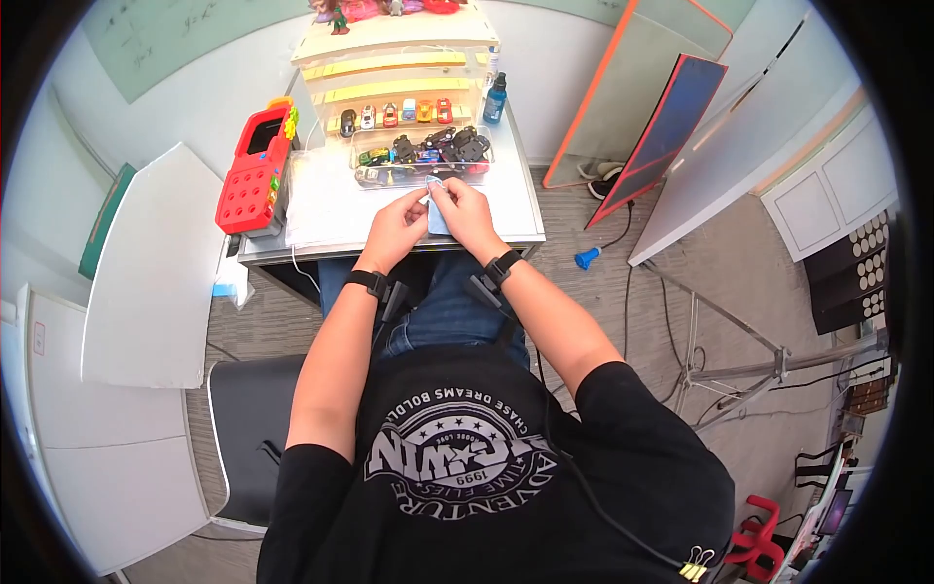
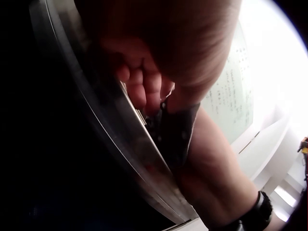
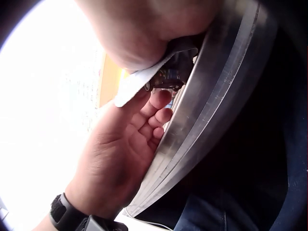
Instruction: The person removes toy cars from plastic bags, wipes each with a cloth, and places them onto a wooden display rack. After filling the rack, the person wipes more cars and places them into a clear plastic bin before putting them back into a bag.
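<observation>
Above the desk's front edge, my left hand (image 1: 397, 230) and right hand (image 1: 467, 216) meet around a light blue cloth (image 1: 439, 218). A small dark toy car (image 3: 166, 81) shows beneath the cloth (image 3: 132, 87) in the right wrist view, pinched at its end by my left hand (image 3: 113, 149). My right hand (image 3: 149, 29) grips the cloth over the car, its fingertips hidden there. From the left wrist, the cloth (image 2: 179, 132) hangs dark between both hands and the car is mostly covered.
Behind the hands stands a clear bin (image 1: 423, 179) of toy cars and dark parts. Several small cars (image 1: 390, 115) line a wooden shelf (image 1: 394, 90). A red toy case (image 1: 255, 185) lies left, and a blue bottle (image 1: 495, 99) stands at the back right.
</observation>
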Demonstrator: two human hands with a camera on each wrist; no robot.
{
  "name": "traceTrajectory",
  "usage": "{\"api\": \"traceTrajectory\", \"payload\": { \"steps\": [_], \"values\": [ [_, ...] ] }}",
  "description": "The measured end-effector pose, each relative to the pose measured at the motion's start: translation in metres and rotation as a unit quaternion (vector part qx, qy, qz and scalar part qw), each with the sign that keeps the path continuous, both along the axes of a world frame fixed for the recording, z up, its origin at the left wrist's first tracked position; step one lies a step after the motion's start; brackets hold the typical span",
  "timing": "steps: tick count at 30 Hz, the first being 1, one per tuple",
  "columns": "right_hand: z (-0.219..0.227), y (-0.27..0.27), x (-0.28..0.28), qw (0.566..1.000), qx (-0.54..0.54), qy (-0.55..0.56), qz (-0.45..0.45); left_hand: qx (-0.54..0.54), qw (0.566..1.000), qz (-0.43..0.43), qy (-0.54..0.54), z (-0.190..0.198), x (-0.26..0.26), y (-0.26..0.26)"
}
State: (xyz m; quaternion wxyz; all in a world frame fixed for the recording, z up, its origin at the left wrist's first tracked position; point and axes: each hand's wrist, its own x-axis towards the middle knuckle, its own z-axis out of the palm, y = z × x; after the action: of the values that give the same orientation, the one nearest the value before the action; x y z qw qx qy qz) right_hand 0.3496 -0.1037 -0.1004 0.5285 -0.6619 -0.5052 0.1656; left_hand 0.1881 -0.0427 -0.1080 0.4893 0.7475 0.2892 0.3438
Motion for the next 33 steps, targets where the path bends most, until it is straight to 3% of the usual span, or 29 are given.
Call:
{"api": "traceTrajectory", "payload": {
  "steps": [4, 9, 10, 15, 16, 21, 28, 33],
  "values": [
    [0.004, -0.003, -0.001, 1.0, 0.022, 0.021, 0.005, -0.04, 0.998, 0.022, -0.044, 0.004, 0.005, -0.002],
    [0.005, -0.008, -0.006, 0.998, 0.065, 0.0, -0.006, 0.019, 0.998, 0.063, 0.006, -0.001, 0.008, -0.001],
    [0.009, -0.011, -0.006, 0.999, 0.035, -0.02, -0.006, 0.055, 0.995, 0.078, 0.01, 0.001, 0.008, -0.003],
    [0.018, -0.018, -0.007, 0.998, -0.025, -0.065, 0.01, 0.053, 0.996, 0.06, 0.045, -0.001, 0.004, -0.001],
    [0.014, -0.015, -0.007, 0.998, 0.033, -0.053, -0.003, 0.062, 0.996, 0.048, 0.04, 0.001, 0.003, -0.004],
    [0.0, -0.005, 0.003, 0.999, 0.041, 0.018, -0.016, 0.14, 0.989, -0.003, 0.055, 0.011, 0.0, -0.007],
    [0.0, -0.005, 0.003, 0.994, 0.063, 0.084, -0.015, 0.087, 0.995, -0.002, 0.052, 0.007, 0.0, -0.003],
    [-0.002, -0.009, 0.008, 0.996, 0.047, 0.025, 0.077, 0.061, 0.998, 0.021, -0.003, -0.014, 0.003, 0.007]
  ]
}}
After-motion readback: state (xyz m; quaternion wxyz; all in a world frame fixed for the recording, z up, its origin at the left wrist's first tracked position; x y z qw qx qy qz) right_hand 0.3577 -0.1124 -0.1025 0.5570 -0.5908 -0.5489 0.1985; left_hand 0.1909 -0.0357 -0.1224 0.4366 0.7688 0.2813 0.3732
